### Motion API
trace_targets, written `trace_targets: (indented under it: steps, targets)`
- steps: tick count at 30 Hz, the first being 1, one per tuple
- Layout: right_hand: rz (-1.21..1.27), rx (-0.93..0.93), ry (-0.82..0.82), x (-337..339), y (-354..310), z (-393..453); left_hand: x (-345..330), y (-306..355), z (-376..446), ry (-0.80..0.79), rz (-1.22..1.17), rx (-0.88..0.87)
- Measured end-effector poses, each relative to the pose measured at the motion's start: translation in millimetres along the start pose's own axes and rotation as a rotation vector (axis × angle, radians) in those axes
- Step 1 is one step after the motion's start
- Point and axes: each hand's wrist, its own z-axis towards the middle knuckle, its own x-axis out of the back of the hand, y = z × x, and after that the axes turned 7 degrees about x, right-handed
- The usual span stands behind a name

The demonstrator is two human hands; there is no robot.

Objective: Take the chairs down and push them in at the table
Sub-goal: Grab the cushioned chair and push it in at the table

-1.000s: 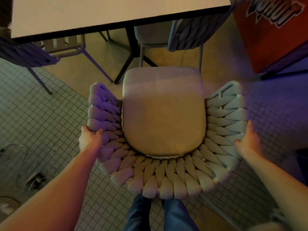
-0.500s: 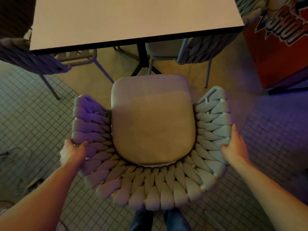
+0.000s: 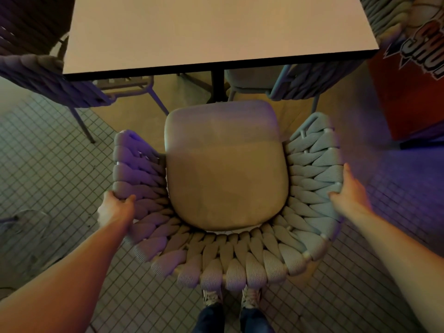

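**Both hands on the woven chair, short of the table**

The chair stands upright on the tiled floor in the middle of the frame, its padded seat facing up and its curved woven back toward the bottom edge. The front of the seat lies just below the near edge of the table, which fills the top of the frame; the seat is not yet under the tabletop.

The left hand is at the lower left of the chair, its grip clamped on the woven rim, thumb over the top and fingers hidden below. The right hand holds the rim on the opposite side, at the right of the frame, thumb laid over the weave and fingers wrapped round the outside edge.

Two more chairs sit at the table: one at the upper left, its back beside the table corner, and one at the upper right, tucked partly under the tabletop. The person's shoes show at the bottom, just behind the chair back. A red panel with lettering stands at the far right.
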Motion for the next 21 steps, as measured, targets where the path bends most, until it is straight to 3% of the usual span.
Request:
trace_targets:
  steps: [21]
  targets:
    - [-0.071, 0.011, 0.015, -2, -14, 19, 2, 23, 28, -0.005, 0.013, -0.091]
